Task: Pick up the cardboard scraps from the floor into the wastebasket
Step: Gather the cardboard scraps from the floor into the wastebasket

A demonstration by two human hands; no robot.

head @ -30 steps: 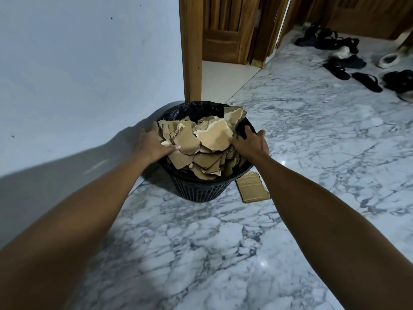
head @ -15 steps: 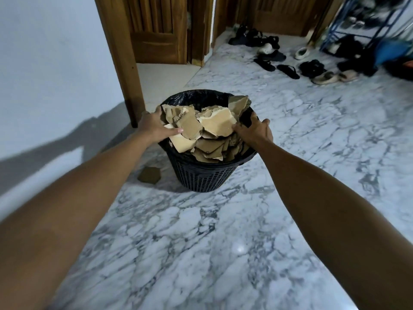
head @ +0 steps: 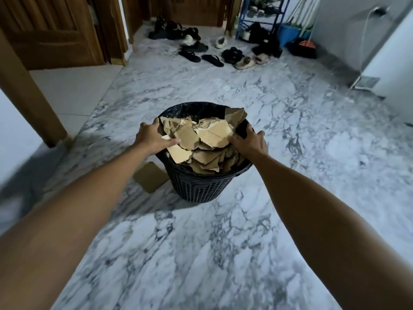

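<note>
A black mesh wastebasket [head: 201,186] with a black liner stands on the marble floor, heaped with several torn brown cardboard scraps [head: 212,135]. My left hand [head: 152,136] grips the basket's left rim, thumb lying over the scraps. My right hand [head: 250,140] grips the right rim, fingers curled over the edge. One flat cardboard piece [head: 150,176] lies on the floor just left of the basket's base, beside my left forearm.
A wooden door frame post [head: 29,101] stands at the left, wooden doors behind it. Several sandals and shoes [head: 214,52] lie at the far end near a blue shoe rack [head: 261,19]. A white appliance [head: 393,63] stands at the right.
The basket, held in both hands, has shifted away from the left wall toward the open floor while the view swung right. The loose cardboard piece now lies to its left.
</note>
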